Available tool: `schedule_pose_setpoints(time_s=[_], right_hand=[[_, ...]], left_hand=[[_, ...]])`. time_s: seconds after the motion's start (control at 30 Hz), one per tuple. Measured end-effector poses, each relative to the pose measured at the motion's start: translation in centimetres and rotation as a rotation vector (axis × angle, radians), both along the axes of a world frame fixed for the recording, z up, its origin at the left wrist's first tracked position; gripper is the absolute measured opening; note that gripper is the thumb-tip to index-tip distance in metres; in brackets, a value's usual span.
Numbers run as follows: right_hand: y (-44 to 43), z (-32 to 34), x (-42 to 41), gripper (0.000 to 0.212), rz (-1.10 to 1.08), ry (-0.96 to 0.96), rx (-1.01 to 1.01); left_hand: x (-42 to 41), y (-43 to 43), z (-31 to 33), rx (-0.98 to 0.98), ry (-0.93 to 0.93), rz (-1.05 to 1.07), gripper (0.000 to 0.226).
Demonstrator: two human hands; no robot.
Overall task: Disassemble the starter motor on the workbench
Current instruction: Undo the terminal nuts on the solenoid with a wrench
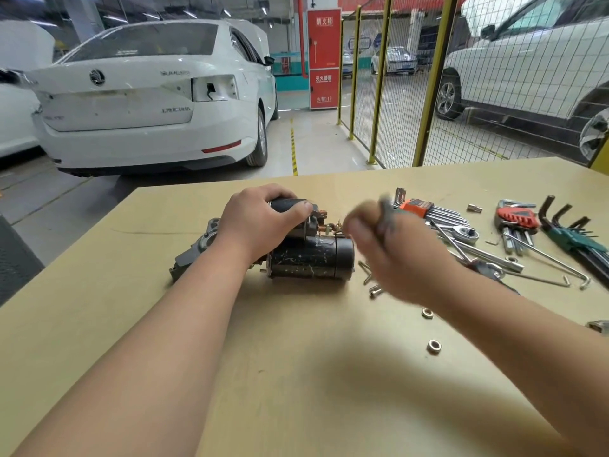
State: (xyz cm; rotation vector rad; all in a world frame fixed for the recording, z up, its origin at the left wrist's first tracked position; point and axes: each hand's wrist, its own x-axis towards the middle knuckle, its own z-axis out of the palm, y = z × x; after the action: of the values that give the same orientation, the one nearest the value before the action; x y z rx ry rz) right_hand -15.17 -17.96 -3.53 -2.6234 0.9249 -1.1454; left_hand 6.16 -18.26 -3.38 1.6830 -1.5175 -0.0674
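While left hand (260, 222) grips starter motor (309, 257), tools (440, 215) flank right.

Starter motor (309, 255) mid workbench (296, 374); hex keys (428, 211) right, nuts (433, 346) nearer.

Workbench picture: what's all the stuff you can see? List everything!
workbench: one, tan, foreground
starter motor: one, black and grey, bench middle
hex key sets: three, in orange, red and green holders, bench right
ratchet: one, silver, among the keys
nuts: two, silver, near right forearm
screws: a few, silver, right of motor
cars: several, white, behind bench
fence: one, yellow, behind right
fire cabinet: one, red, behind middle
left hand: grips motor's top
right hand: blurred, seems to grip a grey tool
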Motion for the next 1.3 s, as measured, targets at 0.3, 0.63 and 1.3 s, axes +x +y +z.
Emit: schedule_pose_setpoints(time_s=[0.3,0.63,1.3], right_hand=[[-6.5,4.2,3.7,0.027,0.073,-0.545,1.235],[-8.8,4.6,5.9,0.031,0.001,-0.526,1.338],[0.5,-3.1,-1.5,0.028,0.371,0.300,-0.297]], left_hand=[[-0.1,0.1,0.0,0.010,-0.016,-0.001,0.038],[0.0,-0.1,-0.2,-0.001,-0.001,0.006,0.030],[0.0,-0.4,0.0,0.021,0.013,0.007,0.035]])
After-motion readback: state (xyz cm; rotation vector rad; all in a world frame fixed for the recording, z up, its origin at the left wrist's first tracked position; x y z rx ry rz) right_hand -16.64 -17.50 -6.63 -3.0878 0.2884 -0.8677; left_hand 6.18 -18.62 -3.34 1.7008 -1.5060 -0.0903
